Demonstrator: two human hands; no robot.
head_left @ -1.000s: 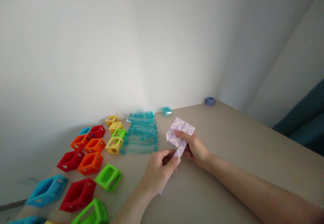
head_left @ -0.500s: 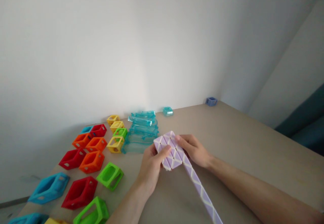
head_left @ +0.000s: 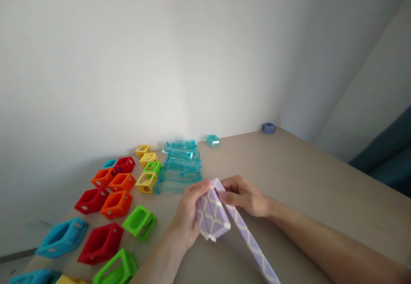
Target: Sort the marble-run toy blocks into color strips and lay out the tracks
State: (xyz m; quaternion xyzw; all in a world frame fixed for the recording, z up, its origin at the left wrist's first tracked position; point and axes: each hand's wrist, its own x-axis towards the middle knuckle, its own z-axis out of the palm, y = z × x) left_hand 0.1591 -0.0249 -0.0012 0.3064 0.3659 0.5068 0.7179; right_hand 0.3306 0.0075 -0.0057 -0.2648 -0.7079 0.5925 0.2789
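Between my hands, above the table, is a purple-and-white snake puzzle (head_left: 213, 215) made of triangular segments. One part is folded into a compact block; the rest runs as a straight strip down to the lower right, out of view. My left hand (head_left: 188, 215) grips the block from its left side, thumb on the upper edge. With thumb and bent fingers, my right hand (head_left: 245, 196) pinches the puzzle near the top, where the strip meets the block. A narrow gap shows between strip and block. The fingers behind the puzzle are hidden.
Several hollow cube blocks, among them a red block (head_left: 101, 243), an orange block (head_left: 116, 204) and a green block (head_left: 139, 222), lie on the left of the table (head_left: 305, 172). Translucent teal pieces (head_left: 181, 164) lie behind my hands. A blue block (head_left: 268, 128) stands at the far corner by the wall.
The folded block has tilted and moved down a little, and its strip now stands slightly apart from it. My left thumb has shifted from the block's face to its upper edge.
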